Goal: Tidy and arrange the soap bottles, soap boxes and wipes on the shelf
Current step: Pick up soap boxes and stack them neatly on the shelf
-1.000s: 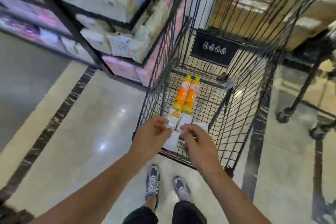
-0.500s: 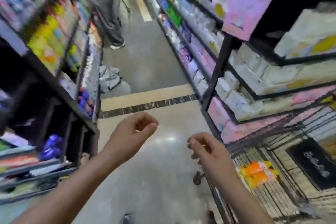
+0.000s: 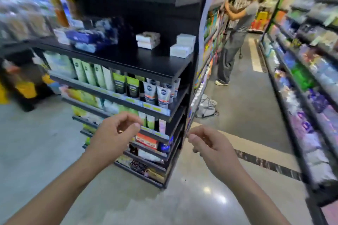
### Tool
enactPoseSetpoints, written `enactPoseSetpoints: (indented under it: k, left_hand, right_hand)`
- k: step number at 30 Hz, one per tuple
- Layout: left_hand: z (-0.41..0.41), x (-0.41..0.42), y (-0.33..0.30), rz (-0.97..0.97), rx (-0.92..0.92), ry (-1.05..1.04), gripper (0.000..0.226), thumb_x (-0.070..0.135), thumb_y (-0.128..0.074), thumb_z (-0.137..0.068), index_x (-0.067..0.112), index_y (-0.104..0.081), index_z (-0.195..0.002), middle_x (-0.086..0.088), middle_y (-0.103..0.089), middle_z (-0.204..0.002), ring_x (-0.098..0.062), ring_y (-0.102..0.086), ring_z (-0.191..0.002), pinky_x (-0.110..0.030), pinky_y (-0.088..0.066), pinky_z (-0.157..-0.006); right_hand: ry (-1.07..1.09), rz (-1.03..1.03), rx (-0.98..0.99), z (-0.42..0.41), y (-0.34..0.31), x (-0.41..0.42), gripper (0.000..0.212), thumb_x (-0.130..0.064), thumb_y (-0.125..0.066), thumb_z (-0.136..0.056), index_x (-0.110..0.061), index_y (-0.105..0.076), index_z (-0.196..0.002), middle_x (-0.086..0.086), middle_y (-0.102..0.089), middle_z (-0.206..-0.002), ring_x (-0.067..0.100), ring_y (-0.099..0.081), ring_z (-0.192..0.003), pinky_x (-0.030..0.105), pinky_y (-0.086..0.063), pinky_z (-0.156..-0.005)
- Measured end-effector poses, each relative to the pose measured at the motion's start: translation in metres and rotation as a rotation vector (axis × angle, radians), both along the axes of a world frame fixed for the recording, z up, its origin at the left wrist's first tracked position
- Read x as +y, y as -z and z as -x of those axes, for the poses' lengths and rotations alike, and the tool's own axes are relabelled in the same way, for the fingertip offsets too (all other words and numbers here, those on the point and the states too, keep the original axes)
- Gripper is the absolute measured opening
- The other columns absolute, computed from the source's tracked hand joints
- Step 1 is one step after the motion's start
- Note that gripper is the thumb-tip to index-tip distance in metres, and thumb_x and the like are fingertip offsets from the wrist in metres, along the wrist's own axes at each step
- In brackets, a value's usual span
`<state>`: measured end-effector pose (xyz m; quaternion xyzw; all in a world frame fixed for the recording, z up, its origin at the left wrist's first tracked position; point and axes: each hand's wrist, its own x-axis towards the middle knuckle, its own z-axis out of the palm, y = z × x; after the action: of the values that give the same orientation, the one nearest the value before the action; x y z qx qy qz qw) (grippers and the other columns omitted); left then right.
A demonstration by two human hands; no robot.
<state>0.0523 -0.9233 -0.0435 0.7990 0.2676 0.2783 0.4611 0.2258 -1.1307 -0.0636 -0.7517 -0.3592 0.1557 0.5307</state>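
On the black shelf (image 3: 146, 60) ahead, soap boxes (image 3: 147, 40) sit in small stacks, long sides running across the shelf front, blue wipes packs (image 3: 91, 37) to their left. The view has swung away from the cart to this end unit, so placing looks next. Left hand (image 3: 113, 133) and right hand (image 3: 212, 144) hover below, fingers loosely curled, holding nothing.

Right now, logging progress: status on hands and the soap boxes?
Left hand and right hand loosely curled, both empty. Soap boxes stacked on the black shelf, untouched. Nothing between hands and shelf.
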Motion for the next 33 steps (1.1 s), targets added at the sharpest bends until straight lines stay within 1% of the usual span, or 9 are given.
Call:
enactPoseSetpoints:
  k: [4,9,13,17,21,25,27,30,33]
  left_hand:
    - [0.038,0.086,-0.019,-0.029,-0.053,-0.057,0.011,0.034,-0.067,-0.087,0.039,-0.075,-0.092,0.001,-0.076,-0.086,-0.022,-0.070,-0.084,-0.044,-0.057,-0.080]
    - [0.022,0.159,-0.034,-0.083,-0.046,-0.006,0.033,0.006,-0.064,-0.098,0.036,-0.073,-0.086,0.013,-0.072,-0.084,-0.005,-0.064,-0.075,-0.016,-0.048,-0.064]
    - [-0.019,0.189,-0.041,-0.116,-0.059,0.053,0.042,-0.004,-0.058,-0.095,0.035,-0.073,-0.091,0.018,-0.072,-0.092,-0.005,-0.069,-0.090,-0.022,-0.057,-0.077]
    - [-0.080,0.224,-0.047,-0.120,-0.118,0.129,0.042,-0.003,-0.059,-0.098,0.036,-0.074,-0.094,0.017,-0.070,-0.093,-0.006,-0.067,-0.082,-0.022,-0.055,-0.069]
    - [-0.123,0.255,-0.060,-0.128,-0.154,0.185,0.047,-0.005,-0.059,-0.098,0.040,-0.073,-0.091,0.014,-0.069,-0.096,-0.009,-0.065,-0.093,-0.018,-0.051,-0.075]
    - [-0.156,0.292,-0.070,-0.168,-0.155,0.206,0.041,-0.001,-0.059,-0.098,0.038,-0.073,-0.094,0.015,-0.070,-0.097,-0.007,-0.066,-0.095,-0.016,-0.051,-0.076]
    - [-0.173,0.311,-0.068,-0.170,-0.158,0.214,0.041,-0.001,-0.059,-0.098,0.038,-0.073,-0.094,0.018,-0.070,-0.096,-0.007,-0.066,-0.093,-0.015,-0.050,-0.075]
    - [-0.201,0.333,-0.060,-0.157,-0.136,0.272,0.040,-0.001,-0.060,-0.098,0.037,-0.073,-0.093,0.018,-0.070,-0.096,-0.006,-0.065,-0.092,-0.016,-0.051,-0.076]
    - [-0.226,0.355,-0.051,-0.167,-0.096,0.328,0.042,-0.003,-0.060,-0.097,0.037,-0.073,-0.092,0.021,-0.069,-0.097,-0.004,-0.066,-0.094,-0.020,-0.054,-0.080]
  right_hand:
    - [-0.039,-0.007,0.011,0.026,-0.006,0.094,0.014,-0.023,-0.065,-0.101,-0.033,-0.073,-0.095,-0.004,-0.069,-0.082,0.024,-0.063,-0.080,0.037,-0.053,-0.070]
    - [-0.055,0.000,-0.014,0.033,-0.027,0.163,0.014,-0.028,-0.064,-0.102,-0.038,-0.071,-0.096,-0.006,-0.071,-0.086,0.021,-0.066,-0.084,0.044,-0.058,-0.079]
    - [-0.017,-0.017,-0.057,0.012,-0.042,0.195,0.018,-0.025,-0.064,-0.102,-0.040,-0.070,-0.093,-0.010,-0.071,-0.089,0.010,-0.064,-0.079,0.026,-0.055,-0.071]
    - [0.094,-0.159,-0.100,-0.038,-0.056,0.228,0.024,-0.016,-0.064,-0.101,-0.037,-0.070,-0.091,-0.005,-0.069,-0.081,0.014,-0.063,-0.072,0.027,-0.051,-0.066]
    - [0.253,-0.213,-0.183,-0.102,-0.076,0.271,0.019,-0.015,-0.066,-0.099,-0.033,-0.070,-0.096,-0.012,-0.066,-0.083,0.008,-0.057,-0.069,0.016,-0.047,-0.063]
    - [0.376,-0.060,-0.294,-0.157,-0.082,0.314,0.015,-0.024,-0.065,-0.100,-0.038,-0.064,-0.107,-0.011,-0.061,-0.109,0.004,-0.060,-0.082,0.009,-0.046,-0.070]
    - [0.420,0.019,-0.329,-0.180,-0.077,0.329,0.019,-0.029,-0.064,-0.100,-0.038,-0.061,-0.116,-0.012,-0.050,-0.123,0.005,-0.062,-0.088,0.021,-0.055,-0.081]
    - [0.479,0.158,-0.372,-0.217,-0.066,0.346,0.039,-0.041,-0.063,-0.094,-0.044,-0.052,-0.131,-0.013,-0.033,-0.145,0.018,-0.067,-0.106,0.040,-0.059,-0.094]
    - [0.522,0.366,-0.381,-0.254,-0.061,0.362,0.072,-0.040,-0.064,-0.091,-0.039,-0.031,-0.155,-0.007,-0.010,-0.167,0.031,-0.053,-0.134,0.045,-0.051,-0.107]
